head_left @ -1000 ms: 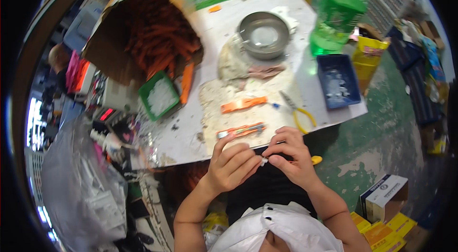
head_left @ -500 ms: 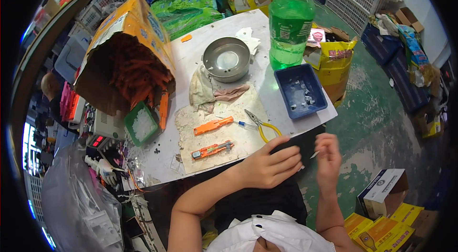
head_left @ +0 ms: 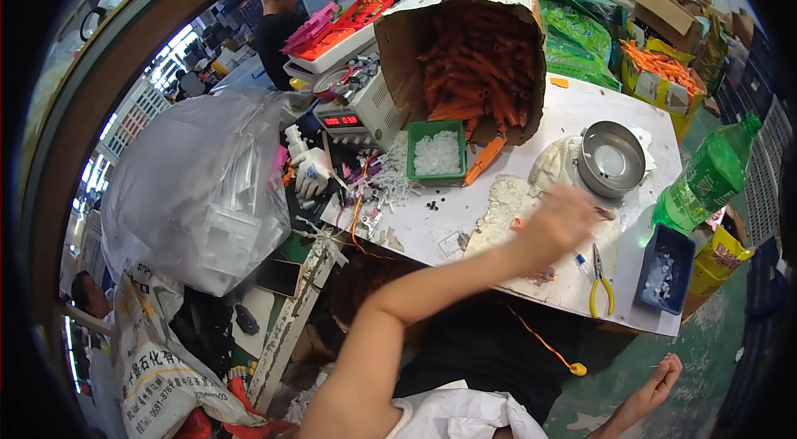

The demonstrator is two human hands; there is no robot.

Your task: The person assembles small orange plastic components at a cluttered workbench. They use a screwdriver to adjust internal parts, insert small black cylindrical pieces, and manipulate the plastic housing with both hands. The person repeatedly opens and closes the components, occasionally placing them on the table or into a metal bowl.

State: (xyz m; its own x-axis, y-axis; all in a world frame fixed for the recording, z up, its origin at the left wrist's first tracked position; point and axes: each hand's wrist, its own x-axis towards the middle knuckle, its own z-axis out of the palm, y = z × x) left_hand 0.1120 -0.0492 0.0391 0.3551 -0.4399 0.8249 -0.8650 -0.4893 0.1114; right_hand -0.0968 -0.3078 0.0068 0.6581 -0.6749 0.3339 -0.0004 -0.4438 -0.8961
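Left hand [head_left: 558,225]: stretched out over the desk [head_left: 581,107], blurred, hovering above the white cloth [head_left: 510,205] near the metal bowl [head_left: 612,159]; whether its grip is open or closed cannot be told, and nothing can be made out in it.
Right hand [head_left: 656,389]: low at the person's side, off the desk, above the green floor [head_left: 706,339]; fingers loosely spread, grip open, holding nothing.
White cloth: spread on the desk's near half, under and just beside the left hand, with small orange pieces lying on it.
Metal bowl: round, standing upright on the desk just beyond the left hand.
Yellow-handled pliers [head_left: 599,289]: flat on the desk near its front edge, between the left hand and the blue tray [head_left: 666,269].
Blue tray: at the desk's right corner, holding small clear bits.
Green bottle [head_left: 706,181]: upright at the right edge of the desk, beside the blue tray.
Cardboard box [head_left: 465,40]: tipped on its side at the far end of the desk, full of orange parts.
Green tray [head_left: 437,152]: in front of the box mouth, filled with small white pieces.
Clear plastic bag [head_left: 199,190]: bulky, left of the desk, well apart from both hands.
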